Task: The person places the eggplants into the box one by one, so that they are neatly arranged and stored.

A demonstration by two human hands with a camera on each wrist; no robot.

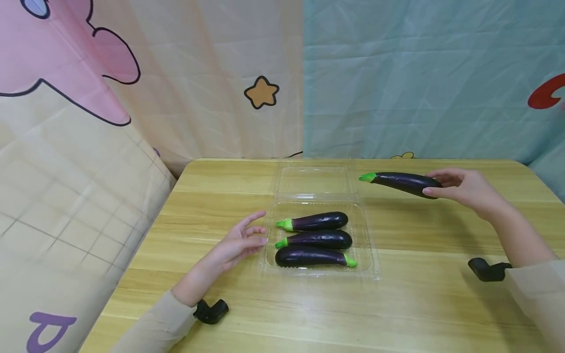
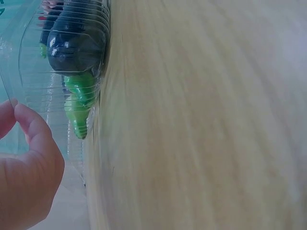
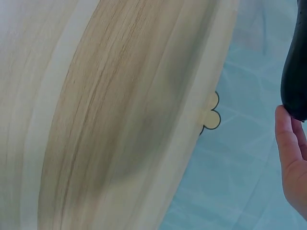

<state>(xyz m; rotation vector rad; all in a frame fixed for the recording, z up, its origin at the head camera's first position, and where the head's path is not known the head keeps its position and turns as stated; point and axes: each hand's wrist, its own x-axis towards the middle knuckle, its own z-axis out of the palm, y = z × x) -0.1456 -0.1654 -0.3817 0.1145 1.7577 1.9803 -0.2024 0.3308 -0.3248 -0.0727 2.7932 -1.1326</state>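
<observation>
My right hand (image 1: 468,189) pinches the thick end of a dark purple eggplant (image 1: 403,182) between thumb and fingers, above the table's right side. Its green stem points left. The right wrist view shows only part of this eggplant (image 3: 296,72) and the fingertips under its end. A clear plastic clamshell box (image 1: 364,230) lies with its lid back and holds three eggplants (image 1: 320,239) side by side; two stems point left, the nearest one right. By the box's left edge is my left hand (image 1: 236,245), fingers apart and slightly bent; whether it touches the plastic I cannot tell.
The clear lid (image 1: 315,180) lies at the far side of the box, near the back edge of the wooden table (image 1: 212,191). Behind the table hangs a printed curtain (image 1: 212,98). Black devices (image 1: 212,311) sit by both wrists.
</observation>
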